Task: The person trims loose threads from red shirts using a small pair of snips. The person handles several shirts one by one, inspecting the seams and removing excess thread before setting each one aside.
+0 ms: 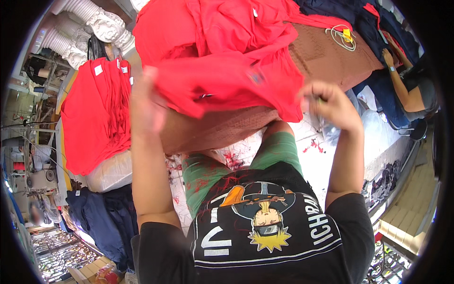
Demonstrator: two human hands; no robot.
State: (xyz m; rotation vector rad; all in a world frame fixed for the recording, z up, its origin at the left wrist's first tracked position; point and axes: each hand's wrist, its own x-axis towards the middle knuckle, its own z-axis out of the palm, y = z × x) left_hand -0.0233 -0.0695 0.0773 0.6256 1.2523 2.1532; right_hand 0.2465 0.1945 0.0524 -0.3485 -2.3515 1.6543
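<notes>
A red shirt (222, 87) is stretched out in front of me, smeared by motion, with a small dark-coloured emblem on it. My left hand (149, 106), also blurred, is closed at its left edge. At the opposite edge my right hand (328, 104) has curled fingers that pinch the cloth. Something small and dark shows within those fingers, too unclear to name. Behind the shirt, a heap of red garments (213, 28) lies on the brown-covered table (326, 61).
Stacked red garments (97, 118) lie at my left, above dark blue cloth (104, 222). A pale cord with a yellow tag (347, 35) rests on the table. Another person's arm (402, 90) reaches over dark garments at the far right. Thread scraps (314, 146) litter the floor.
</notes>
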